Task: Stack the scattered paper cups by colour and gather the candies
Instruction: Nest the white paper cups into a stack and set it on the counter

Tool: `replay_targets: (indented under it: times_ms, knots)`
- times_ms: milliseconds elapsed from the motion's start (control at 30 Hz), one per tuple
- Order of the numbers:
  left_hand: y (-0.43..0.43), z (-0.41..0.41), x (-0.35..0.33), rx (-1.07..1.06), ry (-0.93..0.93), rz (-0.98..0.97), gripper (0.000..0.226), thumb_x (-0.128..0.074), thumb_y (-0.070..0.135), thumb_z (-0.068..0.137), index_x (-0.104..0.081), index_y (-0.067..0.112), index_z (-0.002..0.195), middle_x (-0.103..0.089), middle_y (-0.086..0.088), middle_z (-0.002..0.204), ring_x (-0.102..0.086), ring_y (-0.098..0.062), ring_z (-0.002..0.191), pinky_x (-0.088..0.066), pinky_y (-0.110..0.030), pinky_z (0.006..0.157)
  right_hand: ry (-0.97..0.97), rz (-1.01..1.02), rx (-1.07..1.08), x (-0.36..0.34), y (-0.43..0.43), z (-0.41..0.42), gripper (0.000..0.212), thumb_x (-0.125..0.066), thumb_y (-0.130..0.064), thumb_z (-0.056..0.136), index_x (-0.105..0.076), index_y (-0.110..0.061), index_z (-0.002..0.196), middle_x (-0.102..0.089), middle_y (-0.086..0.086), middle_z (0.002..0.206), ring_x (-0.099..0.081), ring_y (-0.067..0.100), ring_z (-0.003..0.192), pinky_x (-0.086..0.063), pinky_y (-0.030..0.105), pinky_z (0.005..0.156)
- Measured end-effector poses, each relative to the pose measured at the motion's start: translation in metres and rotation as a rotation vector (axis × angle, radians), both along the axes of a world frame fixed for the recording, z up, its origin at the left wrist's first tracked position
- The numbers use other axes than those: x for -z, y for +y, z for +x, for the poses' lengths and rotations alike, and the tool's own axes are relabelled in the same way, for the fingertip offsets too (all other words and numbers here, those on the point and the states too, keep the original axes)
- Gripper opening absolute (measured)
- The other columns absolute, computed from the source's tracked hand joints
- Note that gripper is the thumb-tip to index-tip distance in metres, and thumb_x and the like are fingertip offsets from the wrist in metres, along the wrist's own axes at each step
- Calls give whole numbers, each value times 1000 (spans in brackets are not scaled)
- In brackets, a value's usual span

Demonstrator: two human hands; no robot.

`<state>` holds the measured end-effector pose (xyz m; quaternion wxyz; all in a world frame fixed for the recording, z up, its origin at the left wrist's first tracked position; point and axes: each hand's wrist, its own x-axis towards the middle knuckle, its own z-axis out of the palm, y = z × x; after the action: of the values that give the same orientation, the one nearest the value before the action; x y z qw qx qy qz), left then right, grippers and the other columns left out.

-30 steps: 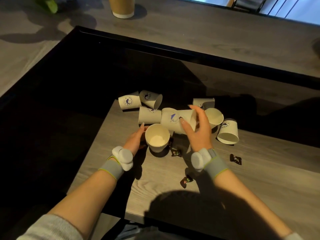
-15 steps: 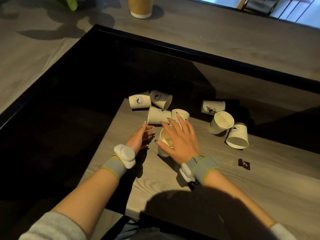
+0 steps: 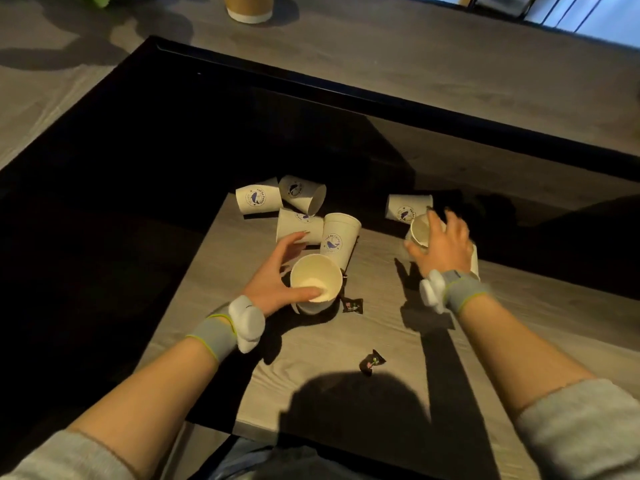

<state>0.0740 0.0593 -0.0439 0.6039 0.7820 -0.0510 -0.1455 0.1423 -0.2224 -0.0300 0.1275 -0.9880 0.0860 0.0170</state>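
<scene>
The right hand [image 3: 443,245] has swung right from the upright cup [image 3: 315,284] to curl round a tipped cup [image 3: 420,230]; the left hand [image 3: 273,277] grips the upright cup's wall; light, thin paper probably crushes, so a gentle hold below the rim suits; candies [image 3: 352,304] lie just nearer.

Brown cup [image 3: 247,10] cut by top edge, right hand [image 3: 441,244] blurred, white cup [image 3: 475,260] half hidden behind it
</scene>
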Motion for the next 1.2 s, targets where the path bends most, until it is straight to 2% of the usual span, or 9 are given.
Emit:
replay_targets:
  times_ms: [167,433,567,667,733,867,967,1067,1200]
  knots:
    - [-12,-3,18,-60,-17,8,102,-86,19,56,-22,37,133,-44,19,125,-42,4,117,-33,-13,95,204,27,-31,7,-11,17,70,-59,-41,82,-25,-22,140,-25,16,143,-27,41,128,-34,49,100]
    - [-30,-4,34,-26,-52,27,99,-88,31,50,-31,31,131,-44,16,130,-42,12,118,-32,-1,93,125,118,-58,23,-8,10,63,-60,-36,81,-31,-28,136,-31,15,131,-35,39,117,-40,46,91]
    - [-40,-2,39,-77,-14,90,90,-87,32,53,-40,23,129,-53,10,124,-46,14,111,-33,2,88,-34,403,3,24,-2,-5,60,-59,-38,84,-33,-29,138,-35,14,131,-42,33,116,-38,39,94]
    - [-50,4,32,-92,-26,169,87,-85,35,55,-43,16,129,-54,5,124,-50,-1,111,-32,2,89,-152,753,79,10,9,-13,52,-53,-36,88,-36,-33,137,-39,5,127,-45,15,107,-36,14,84]
    - [-54,7,25,-87,-66,226,86,-83,37,56,-41,17,128,-53,5,122,-49,-8,114,-35,-9,95,-208,955,95,-3,19,-17,46,-50,-33,90,-39,-35,135,-41,-1,122,-47,6,102,-39,0,72]
    - [-56,11,4,-81,-92,272,84,-81,43,51,-36,29,121,-55,7,114,-54,-13,106,-45,-31,88,-269,1149,36,-29,29,-23,43,-50,-29,90,-41,-45,129,-46,-1,115,-51,2,104,-45,2,73]
    - [-67,17,-13,-2,-182,391,79,-75,52,46,-40,31,115,-57,7,108,-56,-11,98,-43,-28,79,-32,1013,-212,-32,36,-29,42,-47,-30,93,-36,-45,130,-46,-2,114,-46,2,108,-36,0,83]
    - [-84,25,-24,77,-219,417,77,-79,47,48,-43,29,113,-58,7,106,-58,-12,97,-47,-31,79,216,1122,-227,-26,46,-40,44,-29,-56,89,-32,-47,132,-38,-15,131,-37,-10,118,-23,-1,89]
    - [-96,25,-23,147,-201,460,80,-82,46,52,-41,26,117,-55,10,102,-55,-11,93,-46,-29,77,374,1163,-212,-19,28,-43,73,-8,-73,72,-29,-46,137,-22,-17,148,-15,-1,134,-8,26,111]
